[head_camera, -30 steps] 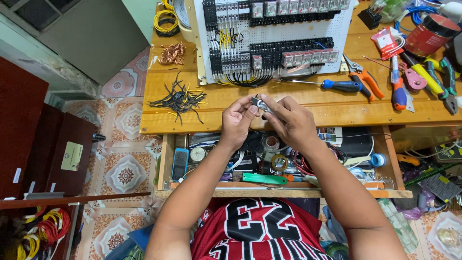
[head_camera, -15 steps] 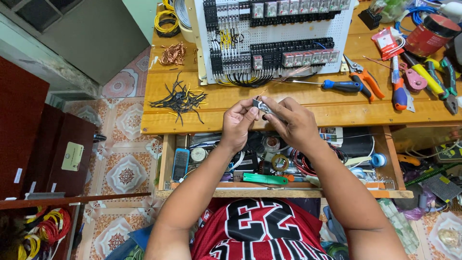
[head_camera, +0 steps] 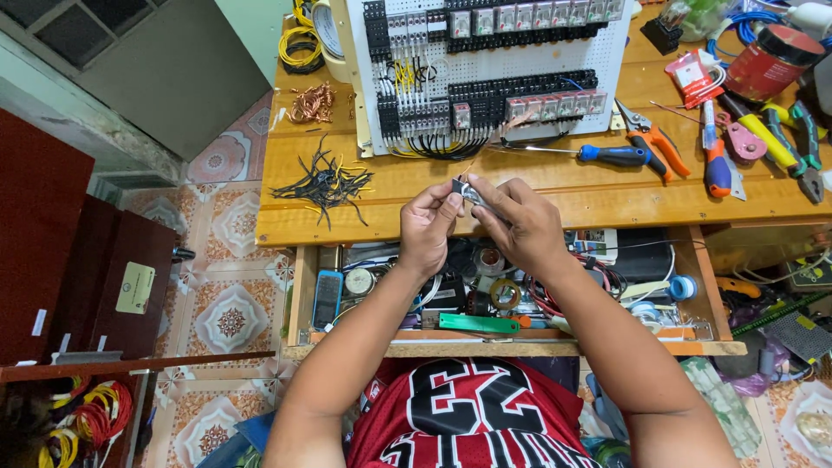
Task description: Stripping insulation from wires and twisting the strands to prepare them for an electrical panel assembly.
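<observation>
Both my hands meet above the front edge of the wooden workbench (head_camera: 555,204). My left hand (head_camera: 427,227) and my right hand (head_camera: 518,224) pinch a small dark electrical part (head_camera: 463,188) between their fingertips. A thin copper-coloured wire sticks up from it. Just beyond stands a white perforated panel (head_camera: 494,61) with rows of relays, terminal blocks and black and yellow wiring.
A heap of cut black wire pieces (head_camera: 327,183) and copper strands (head_camera: 312,103) lie at the left. A blue-handled screwdriver (head_camera: 607,155), orange cutters (head_camera: 652,139), pliers and a red can (head_camera: 769,62) sit at the right. An open drawer (head_camera: 503,299) below holds tape rolls and tools.
My hands have shifted slightly, turning the small part between the fingertips; they stay over the bench's front edge. Nothing else on the bench moved.
</observation>
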